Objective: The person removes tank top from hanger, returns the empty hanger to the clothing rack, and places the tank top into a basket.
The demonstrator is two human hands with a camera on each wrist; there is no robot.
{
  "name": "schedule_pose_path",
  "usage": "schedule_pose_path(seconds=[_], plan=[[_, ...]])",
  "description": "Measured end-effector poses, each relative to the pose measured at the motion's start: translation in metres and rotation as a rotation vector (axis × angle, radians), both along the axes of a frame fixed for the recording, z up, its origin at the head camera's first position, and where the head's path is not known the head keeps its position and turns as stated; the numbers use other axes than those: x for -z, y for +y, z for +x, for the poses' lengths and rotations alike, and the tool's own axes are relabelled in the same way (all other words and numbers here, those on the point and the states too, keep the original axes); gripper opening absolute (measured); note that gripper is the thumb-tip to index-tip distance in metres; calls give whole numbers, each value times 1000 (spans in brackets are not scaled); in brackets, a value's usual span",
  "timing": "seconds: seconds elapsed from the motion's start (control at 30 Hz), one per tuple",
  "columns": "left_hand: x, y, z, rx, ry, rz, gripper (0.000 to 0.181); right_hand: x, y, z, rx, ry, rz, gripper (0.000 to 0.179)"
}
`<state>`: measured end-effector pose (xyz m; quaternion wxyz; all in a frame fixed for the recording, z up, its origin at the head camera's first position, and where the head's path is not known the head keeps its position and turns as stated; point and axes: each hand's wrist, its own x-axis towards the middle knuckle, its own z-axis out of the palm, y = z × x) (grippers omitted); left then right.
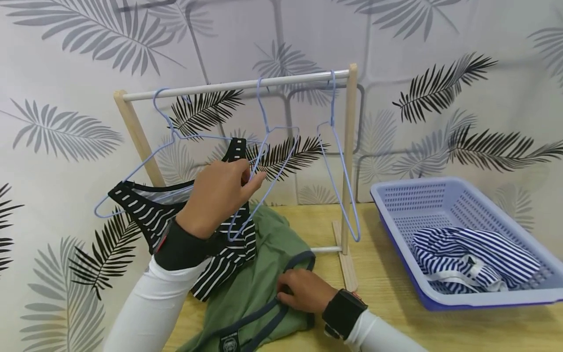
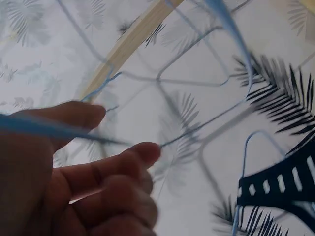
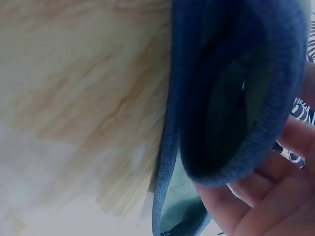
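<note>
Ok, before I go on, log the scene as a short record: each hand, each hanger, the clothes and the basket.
Left hand: beside middle hanger; grip unclear
Right hand: holds green garment by its dark trim
Left hanger: on rack, carrying black-and-white striped top
Middle hanger: on rack, no garment
Right hanger: on rack, no garment
Green garment: on table
Basket: blue-and-white striped garment inside

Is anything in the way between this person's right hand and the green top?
Nothing visible: the right hand holds the dark trim of the green top directly. The black-and-white striped top hangs farther left in the head view, not between them.
</note>
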<state>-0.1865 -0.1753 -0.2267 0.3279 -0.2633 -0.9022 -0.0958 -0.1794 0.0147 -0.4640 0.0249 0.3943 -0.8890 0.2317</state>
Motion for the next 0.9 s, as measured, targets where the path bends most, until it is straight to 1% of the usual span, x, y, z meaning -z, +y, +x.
schedule_pose_path(seconds=[0.03,0.1,0.17,0.2,0.27,0.3,0.33,0.37,0.43,0.47,0.5,0.57,0.63,0.7,0.73,0.8,0.83,0.9], plan=[[1,-5,5,-13,18,15,37,0,0,0,16,10,-12,9],[4,-15,18,-45,59,65,34,0,-2,0,62,48,-37,20],[8,-26,30,-77,118,118,31,-1,-3,-1,120,101,-62,37],[11,-31,37,-88,137,143,29,-2,-4,-3,152,129,-69,46],[20,-42,50,-96,150,176,25,-4,-6,-6,211,174,-79,62],[26,-48,56,-97,141,184,23,-5,-7,-8,235,195,-83,69],[34,-54,62,-102,117,191,21,-7,-7,-9,256,204,-79,74],[44,-61,69,-109,78,200,20,-9,-8,-11,275,208,-72,77],[64,-74,79,-129,-29,207,16,-13,-8,-14,303,207,-50,83],[75,-79,81,-136,-87,208,13,-15,-8,-16,314,203,-33,85],[86,-82,82,-150,-151,200,11,-17,-8,-18,321,196,-14,87],[108,-81,79,-153,-260,171,18,-21,-9,-22,332,175,25,93],[130,-71,71,-110,-340,110,35,-22,-11,-26,340,166,76,99],[150,-57,60,-44,-406,40,51,-22,-14,-30,346,168,133,103],[159,-50,55,-10,-432,8,57,-20,-16,-31,347,174,168,102],[177,-38,45,44,-489,-43,66,-17,-20,-34,340,206,239,91],[186,-34,40,55,-518,-59,70,-15,-22,-34,332,227,263,79],[200,-28,32,58,-593,-66,76,-11,-25,-35,311,280,296,49]])
